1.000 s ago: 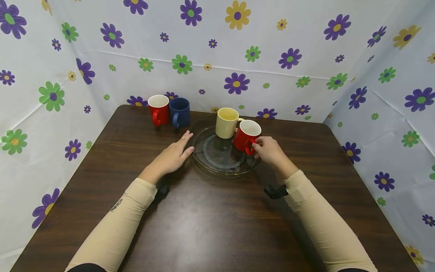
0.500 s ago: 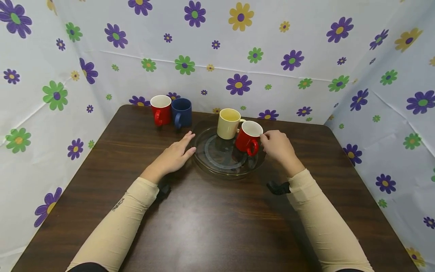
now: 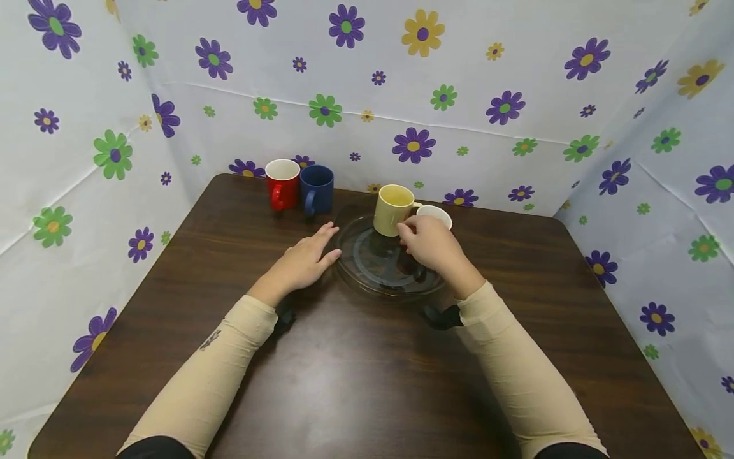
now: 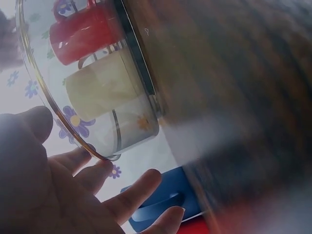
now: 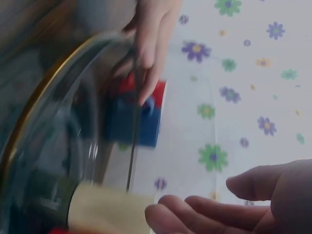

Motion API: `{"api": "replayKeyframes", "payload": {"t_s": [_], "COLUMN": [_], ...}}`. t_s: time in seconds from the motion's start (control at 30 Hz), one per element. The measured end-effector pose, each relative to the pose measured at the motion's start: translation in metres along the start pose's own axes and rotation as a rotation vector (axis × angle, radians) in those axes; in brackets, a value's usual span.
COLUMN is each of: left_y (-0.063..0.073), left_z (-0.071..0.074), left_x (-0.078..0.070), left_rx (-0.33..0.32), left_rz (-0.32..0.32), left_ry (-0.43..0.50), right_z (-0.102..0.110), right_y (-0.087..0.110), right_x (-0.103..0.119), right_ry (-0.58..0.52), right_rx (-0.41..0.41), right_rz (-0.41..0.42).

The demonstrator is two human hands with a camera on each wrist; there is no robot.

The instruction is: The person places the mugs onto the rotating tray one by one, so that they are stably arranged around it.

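Note:
My left hand (image 3: 301,258) lies beside a round clear glass dish (image 3: 369,258), fingers extended, fingertips at its rim in the left wrist view. Inside the dish stand a pale yellow mug (image 3: 391,217) and a red mug (image 4: 87,31) with a white inside. My right hand (image 3: 432,245) hovers over the dish in front of both mugs, hiding most of the red one in the head view. Its fingertips are close to the yellow mug, and the right wrist view shows thumb and fingers apart with nothing between them.
Another red mug (image 3: 283,188) and a blue mug (image 3: 318,189) stand side by side at the back left of the dark wooden table (image 3: 344,382). A white flowered curtain (image 3: 367,146) hangs behind the table and along both sides.
My right hand has let go of the red mug's handle and moved left across its front toward the yellow mug. The left hand stays at the dish. The head view has shifted slightly.

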State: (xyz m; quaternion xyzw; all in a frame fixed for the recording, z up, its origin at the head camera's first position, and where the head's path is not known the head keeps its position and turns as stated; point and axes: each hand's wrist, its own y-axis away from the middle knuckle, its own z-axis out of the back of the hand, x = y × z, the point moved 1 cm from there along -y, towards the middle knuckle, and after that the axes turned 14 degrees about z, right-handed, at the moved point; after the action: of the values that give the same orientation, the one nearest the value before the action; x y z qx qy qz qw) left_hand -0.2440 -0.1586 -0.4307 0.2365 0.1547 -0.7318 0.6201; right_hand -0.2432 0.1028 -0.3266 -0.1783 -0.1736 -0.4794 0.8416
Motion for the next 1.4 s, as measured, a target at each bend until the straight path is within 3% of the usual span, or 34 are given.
{"api": "replayKeyframes", "payload": {"t_s": [0.13,0.33,0.57,0.8,1.07,1.3,1.4], "left_y": [0.0,0.001,0.002,0.004,0.004,0.0,0.0], "left_z": [0.0,0.001,-0.002,-0.003,-0.002,0.0,0.001], "left_x": [0.0,0.0,0.006,0.011,0.01,0.006,0.005], "left_rx": [-0.006,0.008,0.026,0.009,0.002,-0.005,0.001], "left_rz": [0.016,0.04,0.06,0.071,0.07,0.052,0.051], "left_ry": [-0.01,-0.021,-0.047,-0.05,-0.038,-0.053,-0.062], "right_z": [-0.013,-0.032,-0.06,-0.085,-0.1,-0.104,-0.106], "right_y": [-0.023,-0.062,-0.102,-0.138,-0.163,-0.172,-0.176], "right_x": [0.014,0.027,0.047,0.064,0.073,0.069,0.066], "right_ry": [-0.217,-0.622,-0.901,-1.07,-1.269,-1.218,-1.244], "right_rx": [0.073,0.155,0.16,0.146,0.072,-0.028,-0.03], "right_rz": [0.014,-0.095,-0.209,-0.355,-0.555,-0.652,-0.689]}}
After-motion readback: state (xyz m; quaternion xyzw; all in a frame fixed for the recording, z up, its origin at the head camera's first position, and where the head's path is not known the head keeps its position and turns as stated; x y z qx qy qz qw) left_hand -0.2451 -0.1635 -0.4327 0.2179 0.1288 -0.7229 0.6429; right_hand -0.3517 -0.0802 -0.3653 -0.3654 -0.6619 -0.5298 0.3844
